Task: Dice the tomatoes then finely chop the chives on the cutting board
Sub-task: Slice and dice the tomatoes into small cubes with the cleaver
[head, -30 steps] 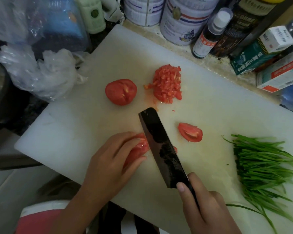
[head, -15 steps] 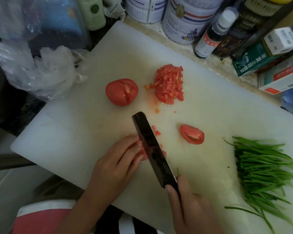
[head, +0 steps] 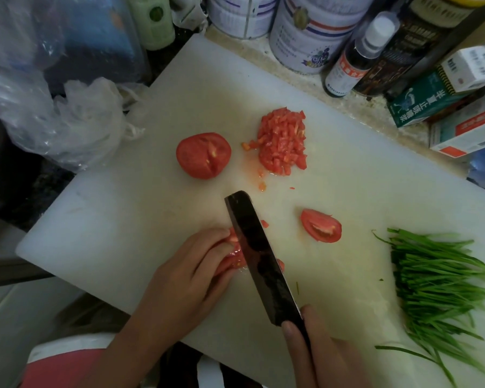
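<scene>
The tomato piece [head: 233, 257] is held on the cutting board [head: 118, 219] under the curled fingers of the left hand [head: 191, 278]. The knife [head: 259, 253], gripped at its handle by the right hand [head: 319, 357], is set just right of those fingertips. Its blade runs diagonally alongside them, and the uncut flesh is judged to lie on the fingers' side.

The tomato piece [head: 234, 257] at lower centre is mostly hidden under the left hand [head: 191, 278] and the knife [head: 261, 259] blade. The knife's handle is buried in the right hand [head: 319, 357], itself cut by the bottom edge. The chives [head: 443, 281] run off the right edge.
</scene>
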A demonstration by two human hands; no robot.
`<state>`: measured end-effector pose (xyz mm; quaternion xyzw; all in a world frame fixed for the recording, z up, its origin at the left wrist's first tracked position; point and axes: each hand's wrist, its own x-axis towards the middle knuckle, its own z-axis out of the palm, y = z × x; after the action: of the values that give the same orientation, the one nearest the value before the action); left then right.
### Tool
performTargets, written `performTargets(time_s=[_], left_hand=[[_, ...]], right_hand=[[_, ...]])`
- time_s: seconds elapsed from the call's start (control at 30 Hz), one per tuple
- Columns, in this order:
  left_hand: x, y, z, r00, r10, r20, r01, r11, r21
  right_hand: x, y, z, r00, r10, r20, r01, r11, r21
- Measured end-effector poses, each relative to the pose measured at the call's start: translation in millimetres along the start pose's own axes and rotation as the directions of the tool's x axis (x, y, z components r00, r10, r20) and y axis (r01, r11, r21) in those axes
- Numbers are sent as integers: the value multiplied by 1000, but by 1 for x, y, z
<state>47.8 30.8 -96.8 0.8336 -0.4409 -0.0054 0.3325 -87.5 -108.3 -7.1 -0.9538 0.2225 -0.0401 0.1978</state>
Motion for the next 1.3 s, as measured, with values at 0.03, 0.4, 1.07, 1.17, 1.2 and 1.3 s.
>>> performTargets(time_s=[0.03, 0.4, 1.07, 1.17, 1.2, 1.3], left_hand=[[0, 0, 0, 1000, 1, -11, -1, 1000, -4], [-1, 6, 1, 999, -4, -51, 6, 999, 44], [2, 9, 6, 996, -44, -75, 45, 999, 10], [3, 8, 6, 996, -54, -77, 54, 999, 2], [2, 8, 6, 995, -57, -82, 57, 998, -2], [4, 8, 6, 993, -57, -100, 58, 998, -1]], right_hand=[[0, -1, 0, 1000, 0, 6, 0, 1000, -6], [-9, -2, 16, 988, 133, 78, -128, 990, -57], [3, -7, 25, 856, 264, 444, -197, 961, -192], [-10, -8, 11, 852, 326, 409, -257, 942, -216], [-6, -10, 8, 816, 325, 477, -261, 945, -198], [11, -13, 23, 914, 191, 358, -197, 980, -20]])
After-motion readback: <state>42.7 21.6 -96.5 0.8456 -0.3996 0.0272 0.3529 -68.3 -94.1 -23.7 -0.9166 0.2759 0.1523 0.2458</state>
